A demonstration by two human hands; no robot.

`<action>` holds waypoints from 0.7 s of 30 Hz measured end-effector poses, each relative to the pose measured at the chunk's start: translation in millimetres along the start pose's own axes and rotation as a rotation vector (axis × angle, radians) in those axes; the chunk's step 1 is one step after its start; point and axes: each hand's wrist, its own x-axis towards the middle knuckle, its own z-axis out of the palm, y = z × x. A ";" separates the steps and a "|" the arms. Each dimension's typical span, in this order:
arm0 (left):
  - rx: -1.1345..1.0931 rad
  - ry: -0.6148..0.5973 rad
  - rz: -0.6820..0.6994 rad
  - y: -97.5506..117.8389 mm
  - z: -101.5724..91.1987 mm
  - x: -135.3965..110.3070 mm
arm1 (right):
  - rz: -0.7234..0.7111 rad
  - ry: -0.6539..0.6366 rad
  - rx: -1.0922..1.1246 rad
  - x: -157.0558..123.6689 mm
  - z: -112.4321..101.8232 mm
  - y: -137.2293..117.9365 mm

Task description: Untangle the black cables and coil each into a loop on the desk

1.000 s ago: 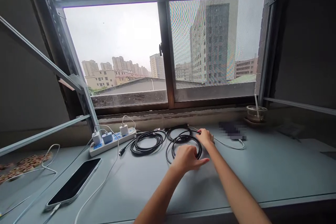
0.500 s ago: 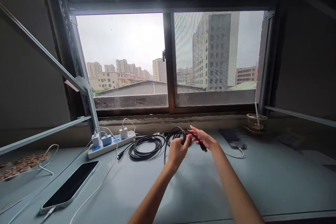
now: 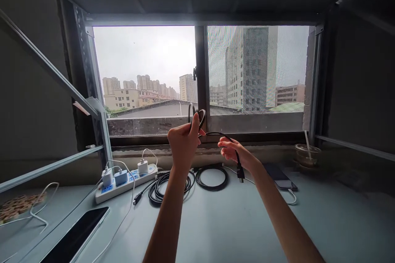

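My left hand (image 3: 182, 144) is raised in front of the window, closed round the bunched loops of a black cable (image 3: 197, 118). The cable runs right to my right hand (image 3: 236, 154), which pinches it near its end; the black plug (image 3: 240, 171) hangs down below my fingers. Under my hands, two other coiled black cables lie on the grey table (image 3: 222, 230): a larger coil (image 3: 163, 187) on the left and a smaller coil (image 3: 212, 177) on the right.
A white power strip (image 3: 123, 178) with several chargers lies at the left, with white leads trailing forward. A dark phone (image 3: 74, 238) rests near the front left. Another phone (image 3: 279, 176) and a plastic cup with a straw (image 3: 306, 154) are at the right. Metal struts cross the left.
Both hands lifted one coiled black cable off the table and raised it to window height. The left hand gathered the loops and the right hand slid out towards the plug end.
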 end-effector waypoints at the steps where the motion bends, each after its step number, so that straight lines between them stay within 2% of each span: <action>1: -0.016 -0.016 -0.011 1.6 -0.7 1.4 | -0.035 0.012 -0.006 2.2 5.5 -8.7; 4: -0.030 -0.077 -0.052 1.1 0.0 1.4 | -0.107 0.008 -0.081 3.8 21.2 -30.4; 6: -0.002 -0.121 -0.055 -5.6 2.2 2.4 | -0.138 0.021 -0.268 4.1 28.1 -37.4; 8: 0.052 -0.146 -0.047 -19.0 3.8 7.5 | -0.157 0.109 -0.422 7.4 29.5 -37.5; 10: 0.113 -0.128 -0.067 -38.0 2.8 16.7 | -0.171 0.247 -0.468 14.0 24.0 -33.6; 12: 0.152 -0.092 -0.136 -58.8 -1.6 28.1 | -0.175 0.363 -0.420 20.8 11.4 -29.7; 14: 0.167 -0.133 -0.266 -76.8 -8.6 38.7 | -0.167 0.448 -0.337 23.8 -6.9 -29.4; 17: 0.115 -0.145 -0.463 -91.8 -20.7 50.0 | -0.190 0.629 -0.255 16.9 -39.7 -37.1; 19: 0.041 -0.078 -0.494 -93.3 -28.4 54.2 | -0.227 0.746 -0.212 6.0 -60.6 -45.8; 21: -0.054 0.051 -0.461 -89.7 -35.6 56.7 | -0.335 0.883 -0.073 -7.7 -78.0 -55.4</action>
